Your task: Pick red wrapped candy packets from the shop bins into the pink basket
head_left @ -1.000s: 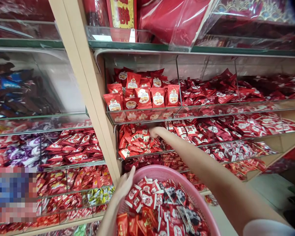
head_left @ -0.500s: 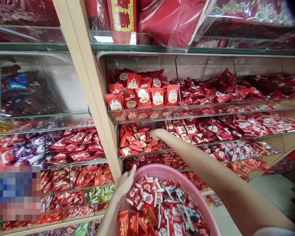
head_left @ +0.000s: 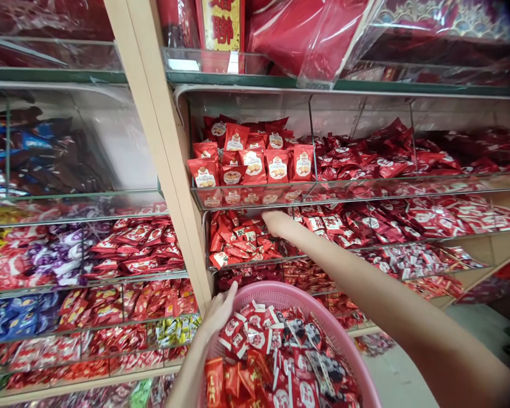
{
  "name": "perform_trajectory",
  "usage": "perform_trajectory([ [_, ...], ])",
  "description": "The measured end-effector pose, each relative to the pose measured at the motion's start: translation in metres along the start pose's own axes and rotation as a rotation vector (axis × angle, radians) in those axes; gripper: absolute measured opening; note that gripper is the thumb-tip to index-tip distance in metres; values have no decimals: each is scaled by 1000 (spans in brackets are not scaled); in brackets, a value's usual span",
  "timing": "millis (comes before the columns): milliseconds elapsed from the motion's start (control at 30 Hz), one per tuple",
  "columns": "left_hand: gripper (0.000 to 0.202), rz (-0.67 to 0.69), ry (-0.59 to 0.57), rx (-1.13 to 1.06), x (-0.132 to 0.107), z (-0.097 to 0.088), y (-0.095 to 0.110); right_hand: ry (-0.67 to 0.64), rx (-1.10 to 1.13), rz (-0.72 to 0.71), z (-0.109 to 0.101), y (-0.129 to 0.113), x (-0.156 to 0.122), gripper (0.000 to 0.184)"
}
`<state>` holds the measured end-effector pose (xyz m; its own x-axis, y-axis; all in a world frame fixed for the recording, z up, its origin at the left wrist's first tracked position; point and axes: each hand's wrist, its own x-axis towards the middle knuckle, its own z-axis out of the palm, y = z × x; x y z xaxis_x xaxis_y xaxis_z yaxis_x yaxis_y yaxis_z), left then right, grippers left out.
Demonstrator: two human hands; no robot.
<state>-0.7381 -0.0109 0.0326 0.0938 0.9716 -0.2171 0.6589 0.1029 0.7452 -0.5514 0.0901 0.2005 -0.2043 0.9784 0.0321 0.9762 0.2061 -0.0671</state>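
Observation:
My right hand (head_left: 277, 223) reaches into a clear acrylic bin (head_left: 242, 241) of red wrapped candy packets, its fingers curled among the packets just under the shelf above. I cannot tell whether those fingers hold a packet. My left hand (head_left: 219, 310) grips the rim of a pink plastic basket (head_left: 289, 294) close to my body. Red and white candy packets (head_left: 272, 357) fill the basket, some with dark patterned wrappers.
Tiers of acrylic bins on wooden shelves surround my hands. Red packaged biscuits (head_left: 246, 161) fill the bin above. A beige upright (head_left: 165, 141) divides the shelving, with assorted candy bins (head_left: 85, 255) to its left. Red packaged goods (head_left: 310, 34) sit on top. The floor (head_left: 408, 379) shows at lower right.
The view has shifted slightly, so the shelves sit further right. My right hand has risen a little at the bin's front. My left hand stays on the basket rim.

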Motion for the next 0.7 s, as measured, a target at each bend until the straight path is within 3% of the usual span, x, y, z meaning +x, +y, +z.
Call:
perform_trajectory([
  [133,80,0,4,20,3,2,-2,68,-4,-86,-3,2,-54,40],
  [233,81,6,8,-3,5,3,-4,195,230,-240,7,12,-105,43],
  [300,81,8,-2,-27,6,3,-6,120,506,-328,20,22,-134,42],
  [367,80,9,-3,-39,6,4,-6,-66,783,-375,41,30,-152,42],
  [433,78,7,4,-37,5,4,-6,-220,979,-366,69,33,-158,42],
  [533,78,-6,5,-36,4,4,-6,-296,1144,-269,114,27,-151,43],
  [633,78,7,16,-51,4,4,-7,-277,1154,-211,142,17,-141,51],
  [700,77,18,14,-48,5,5,-8,-200,1036,-217,141,13,-139,52],
])
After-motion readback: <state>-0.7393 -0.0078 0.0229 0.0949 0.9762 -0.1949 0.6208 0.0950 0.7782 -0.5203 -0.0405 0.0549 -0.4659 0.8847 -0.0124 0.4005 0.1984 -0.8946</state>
